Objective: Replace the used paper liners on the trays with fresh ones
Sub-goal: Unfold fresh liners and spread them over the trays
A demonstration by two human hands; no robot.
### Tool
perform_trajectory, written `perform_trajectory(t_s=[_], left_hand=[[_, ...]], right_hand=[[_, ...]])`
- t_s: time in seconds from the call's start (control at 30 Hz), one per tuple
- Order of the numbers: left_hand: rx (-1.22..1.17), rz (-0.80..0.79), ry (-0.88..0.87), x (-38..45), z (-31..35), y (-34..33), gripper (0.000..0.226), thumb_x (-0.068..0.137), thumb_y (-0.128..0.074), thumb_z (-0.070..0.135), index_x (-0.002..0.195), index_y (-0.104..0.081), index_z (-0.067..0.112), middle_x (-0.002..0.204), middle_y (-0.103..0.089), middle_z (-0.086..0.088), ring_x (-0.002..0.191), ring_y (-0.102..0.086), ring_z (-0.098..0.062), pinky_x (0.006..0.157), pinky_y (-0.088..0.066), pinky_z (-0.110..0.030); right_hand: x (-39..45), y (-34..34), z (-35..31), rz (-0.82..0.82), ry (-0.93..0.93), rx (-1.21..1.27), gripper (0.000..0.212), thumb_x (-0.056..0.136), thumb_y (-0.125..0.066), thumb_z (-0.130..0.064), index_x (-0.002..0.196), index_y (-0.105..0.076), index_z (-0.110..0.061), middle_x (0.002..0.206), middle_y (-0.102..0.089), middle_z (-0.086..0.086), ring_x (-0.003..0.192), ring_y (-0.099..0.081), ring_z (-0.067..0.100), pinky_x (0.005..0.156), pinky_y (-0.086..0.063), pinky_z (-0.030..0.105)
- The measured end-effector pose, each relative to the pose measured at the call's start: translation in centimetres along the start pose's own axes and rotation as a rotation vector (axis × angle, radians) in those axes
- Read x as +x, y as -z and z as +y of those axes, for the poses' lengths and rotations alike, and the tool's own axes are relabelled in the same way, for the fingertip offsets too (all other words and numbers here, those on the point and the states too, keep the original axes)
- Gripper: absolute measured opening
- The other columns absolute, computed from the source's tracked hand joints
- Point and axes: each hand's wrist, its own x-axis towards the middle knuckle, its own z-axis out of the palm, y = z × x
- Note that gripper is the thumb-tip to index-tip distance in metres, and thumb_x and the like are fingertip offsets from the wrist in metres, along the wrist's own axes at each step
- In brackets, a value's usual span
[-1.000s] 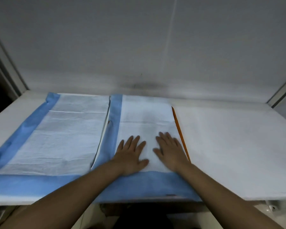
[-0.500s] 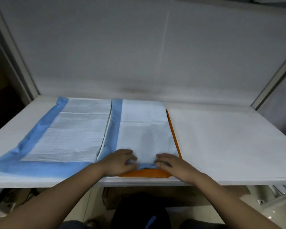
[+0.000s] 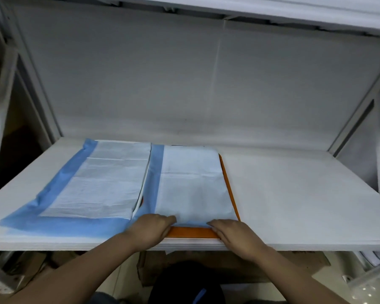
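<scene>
Left hand [image 3: 150, 229] at near edge of orange tray [image 3: 193, 232], fingers curled over front hem of the liner [image 3: 193, 185], pinching it down at the tray's near left corner. Right hand [image 3: 230, 232] at near right corner, fingers bent over the same hem, gripping it against the rim. Liner pale blue with darker blue band along its left side, lying flat over the tray, covering all but the orange front rim and a thin orange strip along the right side. Tray sitting on white shelf [image 3: 294, 194], front rim close to the shelf's near edge. Second liner [image 3: 101, 185] just left, spread flat, blue border on left and front, right edge touching or overlapping the first liner's blue band; cannot tell which. What lies beneath it hidden. White back panel [image 3: 184, 84] behind, upper shelf [image 3: 272, 9] overhead.
</scene>
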Motion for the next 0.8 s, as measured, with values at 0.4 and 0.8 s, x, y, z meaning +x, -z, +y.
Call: perform_trajectory(t_s=[0.4, 0.8], left_hand=[[-0.631, -0.276, 0.316, 5.9, -2.1, 4.2, 0.039, 0.099, -0.036, 0.046, 0.106, -0.063, 0.017, 0.103, -0.066, 0.0, 0.099, -0.062, -0.019, 0.094, -0.049, -0.031], [-0.064, -0.018, 0.3, 15.3, -6.0, -4.4, 0.131, 0.035, 0.038, 0.084, 0.151, 0.004, 0.034, 0.16, 0.014, 0.004, 0.147, 0.016, -0.019, 0.118, 0.008, -0.038]], right_hand=[[6.0, 3.7, 1.1, 0.068, -0.277, 0.465, 0.039, 0.097, -0.034, -0.05, 0.093, -0.066, -0.027, 0.092, -0.071, -0.01, 0.083, -0.066, 0.009, 0.086, -0.051, 0.032], [16.7, -2.9, 5.9, 0.087, -0.371, 0.029, 0.127, 0.046, 0.028, -0.086, 0.153, -0.001, -0.025, 0.157, 0.014, -0.007, 0.147, 0.011, 0.016, 0.117, 0.005, 0.033]])
